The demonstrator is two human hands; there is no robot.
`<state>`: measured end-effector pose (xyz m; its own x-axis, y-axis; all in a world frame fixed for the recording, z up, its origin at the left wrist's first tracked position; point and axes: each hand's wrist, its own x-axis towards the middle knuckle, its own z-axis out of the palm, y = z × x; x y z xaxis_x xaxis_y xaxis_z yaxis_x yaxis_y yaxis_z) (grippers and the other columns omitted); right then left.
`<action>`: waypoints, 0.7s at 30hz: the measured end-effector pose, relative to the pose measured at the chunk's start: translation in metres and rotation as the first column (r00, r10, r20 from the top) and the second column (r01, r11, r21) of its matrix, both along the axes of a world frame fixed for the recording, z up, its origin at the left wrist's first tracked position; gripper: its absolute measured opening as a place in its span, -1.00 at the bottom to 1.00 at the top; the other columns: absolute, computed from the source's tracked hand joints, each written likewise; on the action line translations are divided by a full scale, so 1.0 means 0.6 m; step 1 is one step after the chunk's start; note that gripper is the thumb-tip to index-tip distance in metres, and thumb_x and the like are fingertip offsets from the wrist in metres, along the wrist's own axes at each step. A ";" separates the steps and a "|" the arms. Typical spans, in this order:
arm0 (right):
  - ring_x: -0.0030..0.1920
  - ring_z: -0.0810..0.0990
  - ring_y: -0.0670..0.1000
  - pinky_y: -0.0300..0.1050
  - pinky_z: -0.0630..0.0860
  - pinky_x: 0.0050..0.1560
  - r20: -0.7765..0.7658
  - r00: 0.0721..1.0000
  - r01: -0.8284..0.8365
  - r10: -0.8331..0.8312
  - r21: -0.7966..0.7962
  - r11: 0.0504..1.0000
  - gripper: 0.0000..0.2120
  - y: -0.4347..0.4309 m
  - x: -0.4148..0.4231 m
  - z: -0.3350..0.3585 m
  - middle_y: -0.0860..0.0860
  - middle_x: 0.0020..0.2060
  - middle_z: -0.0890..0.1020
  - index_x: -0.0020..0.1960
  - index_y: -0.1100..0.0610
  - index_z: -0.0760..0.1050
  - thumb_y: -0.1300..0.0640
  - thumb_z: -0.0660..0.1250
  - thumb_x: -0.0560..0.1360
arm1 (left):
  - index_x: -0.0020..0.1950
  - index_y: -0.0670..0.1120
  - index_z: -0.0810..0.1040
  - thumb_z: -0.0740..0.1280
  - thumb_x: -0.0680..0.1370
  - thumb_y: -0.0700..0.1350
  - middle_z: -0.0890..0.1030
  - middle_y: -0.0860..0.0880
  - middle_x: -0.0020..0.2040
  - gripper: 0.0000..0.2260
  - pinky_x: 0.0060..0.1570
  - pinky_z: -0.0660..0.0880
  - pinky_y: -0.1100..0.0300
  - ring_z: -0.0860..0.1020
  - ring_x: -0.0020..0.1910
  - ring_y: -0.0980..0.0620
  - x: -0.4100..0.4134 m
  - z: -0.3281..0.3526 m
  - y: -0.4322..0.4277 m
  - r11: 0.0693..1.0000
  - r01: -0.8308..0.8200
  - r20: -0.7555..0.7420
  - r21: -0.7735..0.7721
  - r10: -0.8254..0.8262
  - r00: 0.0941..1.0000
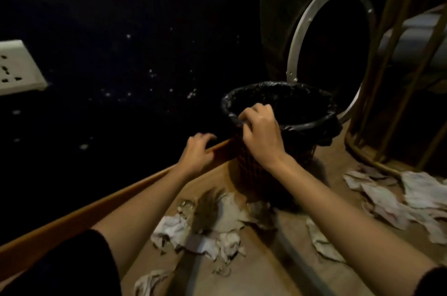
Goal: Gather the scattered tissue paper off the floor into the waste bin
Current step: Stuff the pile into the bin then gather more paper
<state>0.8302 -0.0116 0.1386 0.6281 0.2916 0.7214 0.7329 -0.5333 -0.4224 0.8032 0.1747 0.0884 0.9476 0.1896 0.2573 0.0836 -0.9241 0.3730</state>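
A dark woven waste bin point(304, 124) lined with a black plastic bag stands on the floor near the wall. My right hand point(260, 131) grips the bin's near rim, fingers curled over the bag's edge. My left hand point(199, 150) rests on the wooden baseboard just left of the bin, fingers apart and holding nothing. Crumpled tissue paper point(203, 235) lies on the floor between my forearms. More tissue paper point(399, 196) is spread out flat to the right of the bin.
A dark speckled wall with a white power socket point(17, 68) fills the left side. A wooden baseboard point(96, 208) runs along it. Behind the bin stands a dark round object with a metal ring point(304, 29). A rattan frame point(377, 102) stands at the right.
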 end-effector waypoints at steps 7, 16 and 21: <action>0.28 0.28 0.25 0.17 0.34 0.26 -0.636 0.750 -0.256 -0.180 -0.531 0.808 -0.64 0.029 -0.032 -0.258 0.12 0.29 0.32 0.32 0.01 0.34 0.17 0.18 0.53 | 0.50 0.19 -0.13 0.48 0.23 0.29 -0.23 -0.15 0.55 0.05 0.45 0.07 -0.14 -0.14 0.51 -0.25 -0.119 -0.233 0.036 0.937 -0.323 -0.615 -0.135 0.177 0.769; 0.06 0.46 0.16 -0.02 0.48 0.08 -0.359 0.921 -0.099 -0.153 -0.593 0.799 -0.71 -0.016 -0.109 -0.428 0.15 0.03 0.57 0.09 0.17 0.53 0.39 0.29 0.41 | 0.10 -0.05 0.56 0.34 0.46 -0.17 0.51 -0.16 0.23 -0.78 0.09 0.46 -0.05 0.44 0.20 -0.20 -0.123 -0.303 -0.021 0.966 -0.245 -0.289 -0.078 0.214 0.933; 0.07 0.53 0.16 -0.25 0.34 -0.06 -0.595 0.795 -0.072 -0.116 -0.283 0.956 -0.75 -0.005 -0.105 -0.406 0.18 0.01 0.60 0.06 0.26 0.59 0.43 0.25 0.45 | -0.21 -0.17 0.65 0.30 0.42 -0.35 0.66 -0.09 -0.25 -0.84 -0.26 0.51 0.15 0.60 -0.24 -0.04 -0.162 -0.265 0.020 0.899 -0.285 -0.193 -0.333 0.231 0.954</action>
